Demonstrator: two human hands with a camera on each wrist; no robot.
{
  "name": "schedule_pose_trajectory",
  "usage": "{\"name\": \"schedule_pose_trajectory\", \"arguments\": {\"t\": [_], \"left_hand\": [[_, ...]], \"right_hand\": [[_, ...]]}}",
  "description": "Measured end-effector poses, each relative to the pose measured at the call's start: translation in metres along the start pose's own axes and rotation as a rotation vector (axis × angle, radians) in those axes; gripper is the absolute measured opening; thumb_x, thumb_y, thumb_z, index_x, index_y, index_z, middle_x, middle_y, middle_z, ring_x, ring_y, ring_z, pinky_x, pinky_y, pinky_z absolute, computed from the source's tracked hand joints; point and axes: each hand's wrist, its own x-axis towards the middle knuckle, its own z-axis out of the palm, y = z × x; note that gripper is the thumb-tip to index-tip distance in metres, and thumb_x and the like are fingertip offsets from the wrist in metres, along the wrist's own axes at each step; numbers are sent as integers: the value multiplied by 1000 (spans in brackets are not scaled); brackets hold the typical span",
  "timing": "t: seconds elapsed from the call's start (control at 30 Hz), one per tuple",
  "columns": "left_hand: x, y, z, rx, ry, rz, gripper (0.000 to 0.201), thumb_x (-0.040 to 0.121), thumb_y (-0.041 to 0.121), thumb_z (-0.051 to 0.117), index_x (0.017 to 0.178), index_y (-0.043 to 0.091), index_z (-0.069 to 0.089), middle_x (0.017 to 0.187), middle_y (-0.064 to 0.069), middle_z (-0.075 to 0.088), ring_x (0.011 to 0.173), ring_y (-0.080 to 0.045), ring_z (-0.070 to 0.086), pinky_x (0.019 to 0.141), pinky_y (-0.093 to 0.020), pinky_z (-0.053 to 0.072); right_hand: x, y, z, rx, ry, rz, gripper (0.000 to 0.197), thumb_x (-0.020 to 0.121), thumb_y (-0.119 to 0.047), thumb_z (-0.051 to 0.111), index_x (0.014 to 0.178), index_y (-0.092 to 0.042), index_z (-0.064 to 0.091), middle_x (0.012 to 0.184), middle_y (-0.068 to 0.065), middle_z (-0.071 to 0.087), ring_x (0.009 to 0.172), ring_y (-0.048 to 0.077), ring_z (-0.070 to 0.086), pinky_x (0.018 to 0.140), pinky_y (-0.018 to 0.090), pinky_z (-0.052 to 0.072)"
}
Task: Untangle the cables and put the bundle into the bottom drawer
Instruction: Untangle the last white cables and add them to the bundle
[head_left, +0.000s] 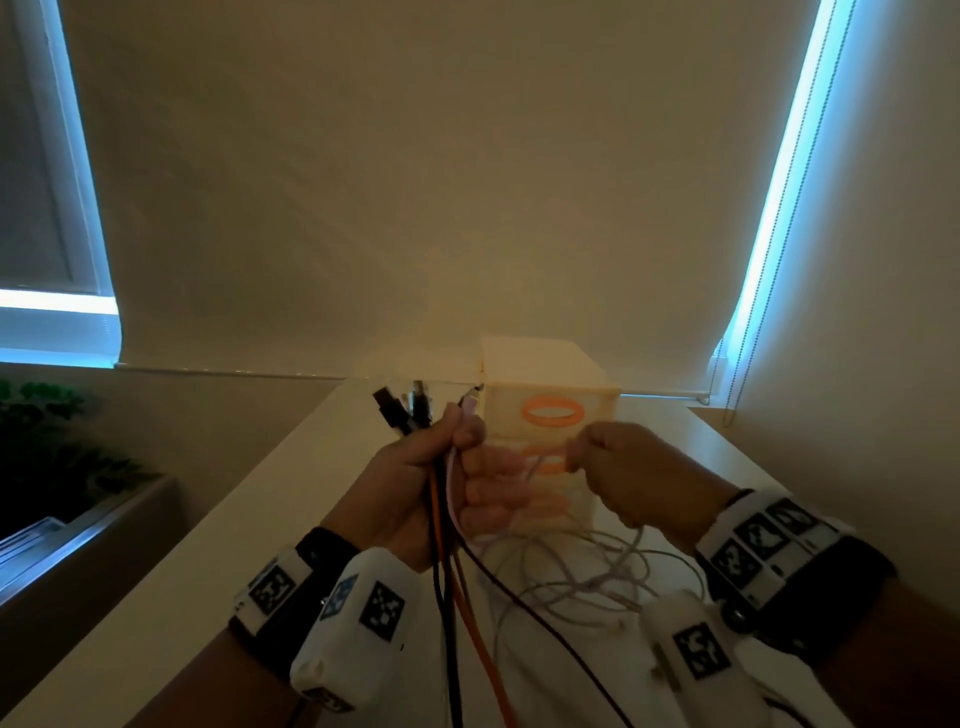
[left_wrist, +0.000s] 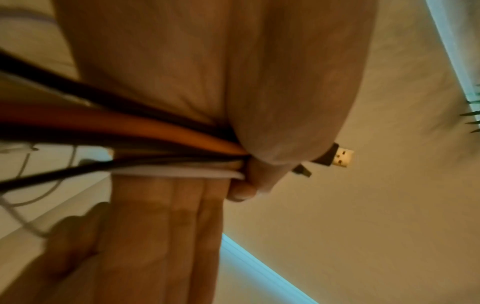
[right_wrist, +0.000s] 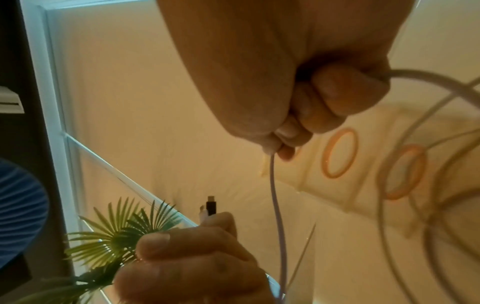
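My left hand (head_left: 447, 467) grips a bundle of cables (head_left: 441, 514) upright above the white table: black, orange and pale pink ones. Their plug ends (head_left: 402, 410) stick out above the fist, and a USB plug (left_wrist: 342, 158) shows past the thumb in the left wrist view. My right hand (head_left: 613, 467) pinches a thin white cable (right_wrist: 275, 197) just right of the left hand. Loose white loops (head_left: 587, 577) lie tangled on the table beneath both hands. Behind the hands stands a small cream drawer unit (head_left: 550, 395) with orange ring handles (head_left: 551, 411); my hands hide its lower drawers.
The white table (head_left: 260, 519) runs back to a wall covered by a drawn roller blind (head_left: 467, 182), whose bead chain (head_left: 748, 332) hangs at the right. A green plant (head_left: 47, 452) in a planter stands left of the table, below its edge.
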Motion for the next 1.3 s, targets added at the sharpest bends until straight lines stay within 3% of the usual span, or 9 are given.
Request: {"name": "schedule_pose_trajectory", "arguments": {"t": [0.17,0.27,0.37,0.43,0.57,0.77,0.87,0.97,1.3], "left_hand": [[3,-10,0,283,50,-109,39,105,39,46,80,11,55,128,-35,61,120,-50,61,85,-53,59],[8,-10,-1,229,215,71,44,106,37,43,73,9,53,102,-23,71,115,-42,65,98,-64,50],[12,-5,0,109,229,271,44,107,40,38,75,11,44,83,-13,62,85,-31,68,78,-52,61],[12,0,-2,57,228,323,44,108,42,36,76,13,42,107,-26,71,100,-36,72,77,-48,60],[11,6,-3,-17,225,379,46,108,45,34,76,14,44,132,-33,59,125,-46,58,107,-57,46],[2,24,-9,-213,220,499,40,107,40,40,80,12,48,112,-20,74,92,-25,76,75,-37,64],[-6,30,-10,-200,173,337,32,106,46,40,96,17,51,80,-2,74,58,-7,68,49,-20,56],[-3,24,-4,-62,232,251,34,106,43,38,84,18,46,67,0,67,45,-4,59,39,-15,47],[-2,5,1,341,183,-20,41,102,42,41,78,11,53,112,-31,70,81,-36,76,41,-25,53]], "right_hand": [[11,-38,5,16,120,-121,29,99,-29,54,79,-11,64,57,0,50,38,5,41,39,19,31],[-2,-56,11,-70,38,-198,28,97,-32,56,80,-12,67,58,-2,54,46,9,45,45,23,34],[-18,-60,21,-61,-222,-185,21,99,-28,53,94,-13,68,55,3,52,40,12,40,41,24,32],[-22,-52,23,-4,-232,-166,19,101,-20,49,95,-9,64,54,4,49,37,10,38,39,22,31],[-29,-23,28,-62,-346,-152,22,103,-17,43,92,-6,58,58,6,51,42,11,43,45,25,37],[-13,20,14,-125,-349,-105,31,103,-33,47,82,-12,56,60,9,54,55,23,45,63,36,40],[-1,38,6,-123,-321,-48,29,101,-32,51,81,-12,56,53,-2,53,50,15,45,63,35,39],[7,37,8,-36,-261,-45,28,103,-26,49,81,-9,53,56,2,49,44,15,44,56,35,43],[32,-23,22,-95,-3,-106,32,94,-41,61,72,-17,62,54,-1,54,42,12,45,42,21,36]]}}
